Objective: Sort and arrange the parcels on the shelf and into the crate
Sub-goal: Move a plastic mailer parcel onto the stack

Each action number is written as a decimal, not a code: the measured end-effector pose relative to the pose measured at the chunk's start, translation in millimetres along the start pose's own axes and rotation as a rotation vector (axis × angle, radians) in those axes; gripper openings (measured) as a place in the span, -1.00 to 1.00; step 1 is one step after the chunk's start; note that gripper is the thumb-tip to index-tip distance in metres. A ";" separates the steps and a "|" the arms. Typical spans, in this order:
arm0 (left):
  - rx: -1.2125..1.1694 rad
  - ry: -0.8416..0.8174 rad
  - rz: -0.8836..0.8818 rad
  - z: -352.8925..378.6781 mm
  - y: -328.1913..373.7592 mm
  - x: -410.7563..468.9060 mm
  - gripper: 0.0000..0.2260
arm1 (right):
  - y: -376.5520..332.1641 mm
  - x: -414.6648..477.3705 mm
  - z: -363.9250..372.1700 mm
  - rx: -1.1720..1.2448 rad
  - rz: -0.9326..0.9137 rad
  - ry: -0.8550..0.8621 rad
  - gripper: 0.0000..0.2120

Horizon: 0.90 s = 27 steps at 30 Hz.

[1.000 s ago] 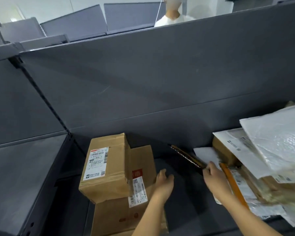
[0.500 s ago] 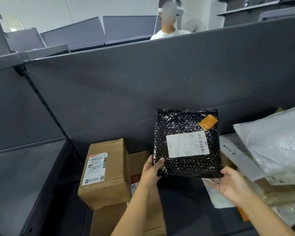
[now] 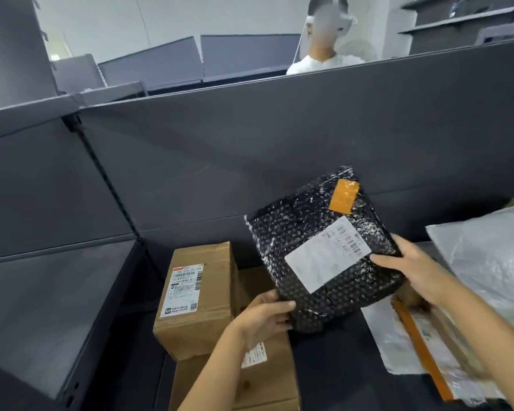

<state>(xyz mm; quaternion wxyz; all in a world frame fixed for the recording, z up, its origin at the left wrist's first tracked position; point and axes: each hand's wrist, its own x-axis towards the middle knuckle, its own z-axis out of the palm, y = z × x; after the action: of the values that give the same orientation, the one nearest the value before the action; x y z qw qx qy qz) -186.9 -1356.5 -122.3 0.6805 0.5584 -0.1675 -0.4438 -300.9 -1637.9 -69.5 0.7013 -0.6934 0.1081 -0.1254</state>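
A black bubble-wrap parcel with a white label and an orange tape patch is held tilted above the dark shelf floor. My left hand grips its lower left corner. Its right edge is held by my right hand. To the left, a brown cardboard box with a printed label stands upright on the shelf. A flatter cardboard box lies behind and under my left forearm. A heap of white and grey mailers lies at the right.
The grey back panel closes the shelf behind the parcels. A divider with a slotted upright separates a left bay. An orange-edged envelope lies on the pile at the right. A person in a white shirt stands beyond the shelf.
One second ago the black parcel was edge-on near my right hand. Both hands took it, turned its label side to me, and it has now tilted clockwise and shifted right.
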 end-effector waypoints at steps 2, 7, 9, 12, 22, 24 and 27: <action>-0.121 0.058 0.066 -1.2 8.0 -3.9 -0.67 | -20.6 7.8 -8.9 -0.098 0.048 -0.136 -0.57; -0.355 0.253 0.222 -6.6 29.3 -5.9 -0.77 | -40.7 19.0 -15.7 -0.354 0.125 -0.288 -0.68; -0.398 0.309 0.257 -5.8 28.3 -4.6 -0.82 | -38.3 21.8 -12.7 -0.321 0.016 -0.108 -0.73; -0.544 0.390 0.317 -3.6 22.8 -0.6 -0.85 | -25.2 21.7 -10.4 0.191 -0.016 0.192 -0.68; -0.742 0.364 0.281 5.6 8.4 9.2 -0.62 | 32.8 5.0 60.6 0.344 0.220 0.084 -0.53; -0.665 0.328 0.261 -0.2 2.0 5.2 -0.71 | 30.3 4.3 52.8 0.282 0.196 0.102 -0.54; -0.519 0.307 0.207 -4.8 -1.9 3.5 -0.73 | 22.5 2.2 40.6 0.185 0.170 0.090 -0.60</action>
<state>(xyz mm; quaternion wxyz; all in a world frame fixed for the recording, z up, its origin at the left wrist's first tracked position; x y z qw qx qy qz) -182.3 -1356.3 -126.4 0.8593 0.4064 0.0002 -0.3106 -285.0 -1600.1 -91.3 0.7649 -0.6075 0.1858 -0.1061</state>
